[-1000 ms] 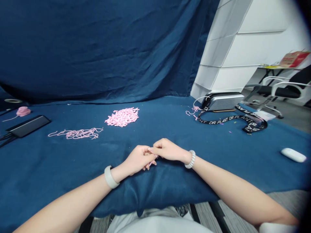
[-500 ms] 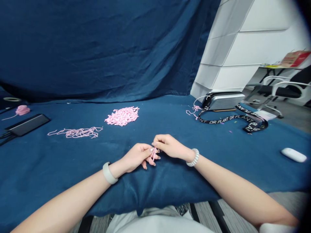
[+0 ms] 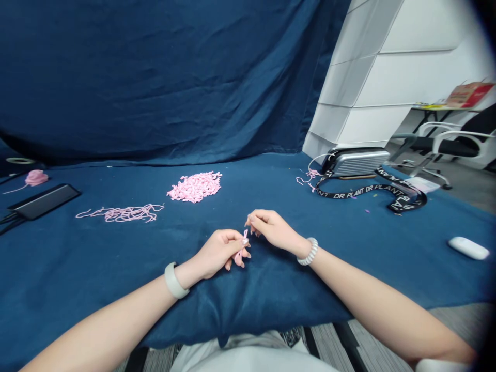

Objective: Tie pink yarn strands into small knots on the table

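Note:
My left hand (image 3: 221, 251) is closed, pinching a short piece of pink yarn (image 3: 238, 255) between thumb and forefinger. A small loop of the yarn sticks up above the fingertips, and the rest hangs down against the curled fingers. Just right of it and slightly higher, my right hand (image 3: 271, 229) has its fingers bent in toward the thumb. Whatever it may hold is too small to make out. Beyond the hands lies a pile of small pink yarn knots (image 3: 195, 186). Loose lengths of pink yarn (image 3: 126, 213) are spread to the left of that pile.
A pink yarn ball (image 3: 36, 177) and a black device with cables (image 3: 46, 200) lie at the far left. On the right are a silver-grey box (image 3: 360, 161), a black lettered strap (image 3: 349, 194) and a white oval case (image 3: 468, 248). Blue cloth (image 3: 116, 263) covers the table.
My right hand has drawn slightly up and away from my left hand. The yarn in my left hand now shows a small upright loop at the fingertips.

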Demonstrator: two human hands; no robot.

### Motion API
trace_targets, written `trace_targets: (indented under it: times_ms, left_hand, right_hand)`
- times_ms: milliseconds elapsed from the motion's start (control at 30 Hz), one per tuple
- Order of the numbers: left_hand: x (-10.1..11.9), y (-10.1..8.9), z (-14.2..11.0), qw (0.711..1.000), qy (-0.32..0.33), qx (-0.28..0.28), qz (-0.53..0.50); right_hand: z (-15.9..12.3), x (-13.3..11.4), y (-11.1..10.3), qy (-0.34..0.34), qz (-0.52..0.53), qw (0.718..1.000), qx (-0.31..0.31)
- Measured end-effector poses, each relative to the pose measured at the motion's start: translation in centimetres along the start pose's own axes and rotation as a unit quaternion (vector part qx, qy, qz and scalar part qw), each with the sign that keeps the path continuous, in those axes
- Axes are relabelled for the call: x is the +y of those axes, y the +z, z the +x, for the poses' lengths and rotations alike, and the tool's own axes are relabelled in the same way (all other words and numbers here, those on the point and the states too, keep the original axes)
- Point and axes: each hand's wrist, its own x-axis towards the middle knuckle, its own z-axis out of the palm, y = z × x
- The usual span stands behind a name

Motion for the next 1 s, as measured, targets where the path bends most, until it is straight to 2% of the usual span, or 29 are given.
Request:
trace_targets:
  times_ms: [100, 167, 267, 467, 667, 800, 1000]
  left_hand:
    - [0.05, 0.01, -0.05, 1.0, -0.003, -0.006, 0.005]
    - [0.05, 0.02, -0.09, 1.0, -0.001, -0.013, 0.016]
    - [-0.01, 0.06, -0.1, 0.999, 0.004, -0.018, 0.036]
    - [-0.1, 0.08, 0.12, 0.999, 0.01, -0.006, 0.04]
    - [-0.05, -0.21, 0.34, 0.999, -0.024, -0.019, 0.024]
    - [0.11, -0.22, 0.14, 0.997, -0.03, -0.047, 0.044]
    - [0.28, -0.34, -0.1, 0.998, 0.007, -0.011, 0.065]
  right_hand:
    - [0.01, 0.19, -0.04, 0.029, -0.016, 0.998, -0.06]
    - [-0.07, 0.29, 0.19, 0.018, -0.032, 0.994, -0.099]
    - [-0.16, 0.42, 0.6, -0.007, -0.068, 0.991, -0.118]
    - [-0.26, 0.05, 0.4, -0.026, -0.118, 0.99, -0.074]
    - [-0.34, -0.5, -0.12, -0.094, -0.194, 0.976, 0.006]
    - [-0.4, -0.43, -0.02, -0.111, -0.222, 0.969, 0.002]
    - [-0.6, -0.5, -0.26, -0.07, -0.19, 0.979, 0.002]
